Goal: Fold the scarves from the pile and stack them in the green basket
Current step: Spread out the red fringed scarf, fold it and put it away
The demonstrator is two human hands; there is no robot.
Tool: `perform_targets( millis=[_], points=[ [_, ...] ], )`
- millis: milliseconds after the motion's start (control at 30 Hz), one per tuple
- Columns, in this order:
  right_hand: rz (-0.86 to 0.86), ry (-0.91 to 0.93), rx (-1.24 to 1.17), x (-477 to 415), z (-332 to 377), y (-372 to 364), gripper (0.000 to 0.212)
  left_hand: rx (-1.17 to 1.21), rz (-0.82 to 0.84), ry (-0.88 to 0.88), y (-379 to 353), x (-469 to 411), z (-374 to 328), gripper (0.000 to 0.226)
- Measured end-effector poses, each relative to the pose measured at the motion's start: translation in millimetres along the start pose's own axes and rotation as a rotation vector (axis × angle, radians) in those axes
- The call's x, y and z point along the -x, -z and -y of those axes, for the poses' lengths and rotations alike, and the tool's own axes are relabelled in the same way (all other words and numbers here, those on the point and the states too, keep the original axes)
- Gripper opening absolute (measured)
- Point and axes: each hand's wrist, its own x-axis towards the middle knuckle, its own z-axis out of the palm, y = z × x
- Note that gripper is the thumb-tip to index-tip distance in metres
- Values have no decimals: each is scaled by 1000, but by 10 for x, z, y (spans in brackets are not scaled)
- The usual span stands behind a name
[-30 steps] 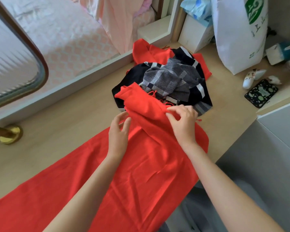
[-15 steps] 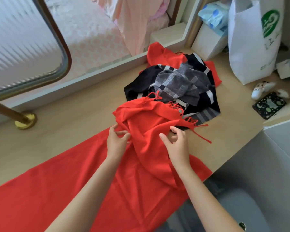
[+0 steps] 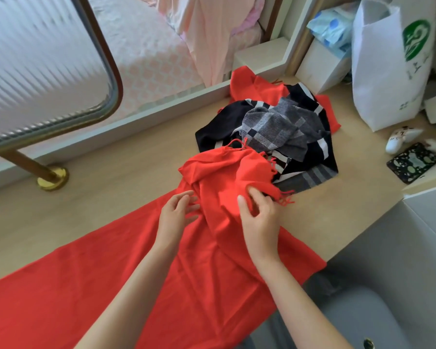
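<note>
Red scarf (image 3: 136,285) runs in a long band from the lower left of the frame to the centre, lying on the wooden tabletop (image 3: 106,180). Its far end is bunched and twisted at centre frame, with the fringe (image 3: 286,199) trailing right and touching the pile (image 3: 275,127) of black-striped, grey-check and red scarves just above. Right hand (image 3: 261,222) has its fingers curled into a fold of the bunched end and grasps it. Left hand (image 3: 174,220) is released, fingers loosely spread at the left edge of the bunch; whether they press the cloth I cannot tell. Green basket is not in view. Step in hand, as I read it, is opening out the crumpled end before any fold. To do it well: find both corners of the fringed edge, take one in each hand, draw them apart and away from the pile so no tassel snags a neighbour, then lay the end flat and square with the band. Smooth out the diagonal twist first, or every later fold will carry it.
</note>
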Motion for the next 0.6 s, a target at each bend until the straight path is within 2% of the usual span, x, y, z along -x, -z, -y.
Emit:
perform_targets(
  millis=[67, 133, 200, 300, 367, 467, 533, 600],
  points=[
    [94, 193, 78, 368, 98, 96, 17, 77, 36, 56, 24, 68, -50, 20],
    [273, 317, 146, 688, 67, 119, 19, 95, 54, 107, 47, 138, -52, 23],
    [426, 307, 178, 934, -55, 94, 22, 5, 40, 126, 62, 206, 2, 22],
    [586, 194, 166, 1178, -166, 108, 37, -302, 26, -8, 82, 304, 158, 33],
    [533, 129, 92, 1162, -221, 182, 27, -495, 44, -151, 84, 354, 258, 41],
    [305, -42, 37, 807, -320, 286, 14, -625, 97, -287, 31, 394, 339, 37],
    [249, -121, 113, 502, -369, 264, 19, -644, 128, -300, 1, 407, 388, 32],
    [301, -168, 235, 295, -381, 161, 26, -649, 137, -281, -14, 410, 438, 29]
  ],
)
